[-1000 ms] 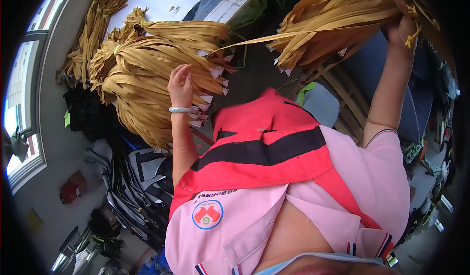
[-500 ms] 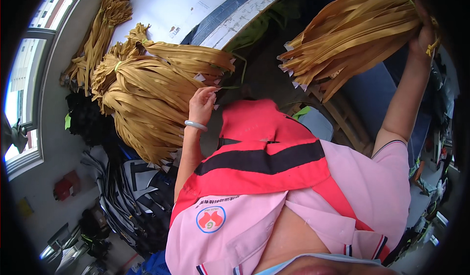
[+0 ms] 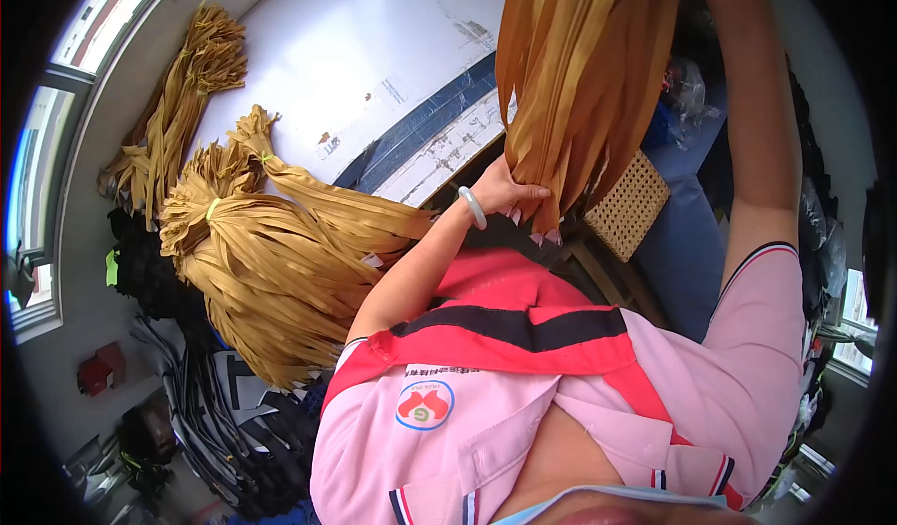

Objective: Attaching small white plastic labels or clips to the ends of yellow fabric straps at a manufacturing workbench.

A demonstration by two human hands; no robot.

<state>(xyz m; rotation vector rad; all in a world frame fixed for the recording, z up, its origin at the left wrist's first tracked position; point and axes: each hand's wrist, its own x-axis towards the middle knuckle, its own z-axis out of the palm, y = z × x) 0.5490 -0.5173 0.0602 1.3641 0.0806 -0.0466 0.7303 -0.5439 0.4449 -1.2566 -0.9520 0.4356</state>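
Strips in the left grip were matt cloth, bangle beside it was smooth, panel to its right was woven, apron below was cloth

— Condition of the tabletop?
— White, marked in spots, blue band beside a scuffed near edge.
— Load?
— At left, in tan: a far bundle, a slim bundle and a large bundle, its strips hanging past the edge.
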